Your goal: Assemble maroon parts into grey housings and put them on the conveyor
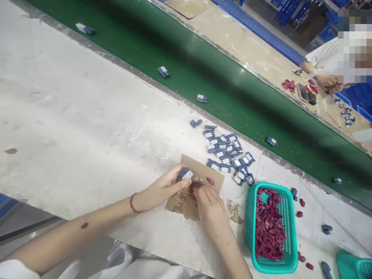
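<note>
My left hand (171, 183) grips a small blue-grey and white plastic part (185, 174), held above a piece of brown cardboard (183, 207). Close beside it, my right hand (209, 204) is closed with its fingertips pinched low over the cardboard; what they hold, if anything, is hidden. Clear, wet-looking glue (198, 180) glistens on the cardboard by the fingers. One maroon piece (210, 181) lies on the cardboard just past my right hand. Beyond the cardboard, several more blue-grey and white parts (226, 149) lie in a loose heap.
A turquoise basket (294, 232) of maroon pieces (269, 228) stands right of my hands. A green conveyor belt (136, 46) crosses beyond the white table (72, 116), carrying several parts. Across it, a co-worker's hands (329, 82) are near maroon pieces. Another turquoise basket (351, 263) sits bottom right.
</note>
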The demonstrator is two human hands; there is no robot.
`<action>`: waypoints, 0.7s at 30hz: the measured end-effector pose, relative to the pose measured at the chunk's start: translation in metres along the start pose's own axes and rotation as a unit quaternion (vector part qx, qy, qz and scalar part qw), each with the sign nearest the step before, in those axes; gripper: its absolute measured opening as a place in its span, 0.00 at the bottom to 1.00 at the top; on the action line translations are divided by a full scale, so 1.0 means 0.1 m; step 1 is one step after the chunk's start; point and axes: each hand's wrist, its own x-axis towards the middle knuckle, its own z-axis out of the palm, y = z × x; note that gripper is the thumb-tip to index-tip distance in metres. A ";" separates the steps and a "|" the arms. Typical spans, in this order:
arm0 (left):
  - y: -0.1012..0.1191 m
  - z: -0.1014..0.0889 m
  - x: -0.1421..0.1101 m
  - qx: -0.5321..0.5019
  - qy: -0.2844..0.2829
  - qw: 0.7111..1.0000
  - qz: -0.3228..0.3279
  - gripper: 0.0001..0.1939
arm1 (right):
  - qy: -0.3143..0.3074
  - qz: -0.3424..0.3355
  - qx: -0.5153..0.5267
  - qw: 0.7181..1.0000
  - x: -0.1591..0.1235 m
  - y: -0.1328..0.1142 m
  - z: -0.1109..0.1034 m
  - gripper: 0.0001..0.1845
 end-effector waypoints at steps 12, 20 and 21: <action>-0.02 0.06 -0.01 0.023 0.007 0.999 0.026 0.18 | 0.012 0.033 0.015 0.999 0.00 0.00 0.02 0.15; -0.09 0.02 -0.03 0.006 0.002 1.000 -0.003 0.15 | 0.070 0.084 0.207 0.972 -0.04 0.08 -0.08 0.09; -0.08 0.02 -0.03 0.003 -0.008 1.000 -0.003 0.16 | 0.080 0.094 0.225 0.966 -0.04 0.10 -0.09 0.09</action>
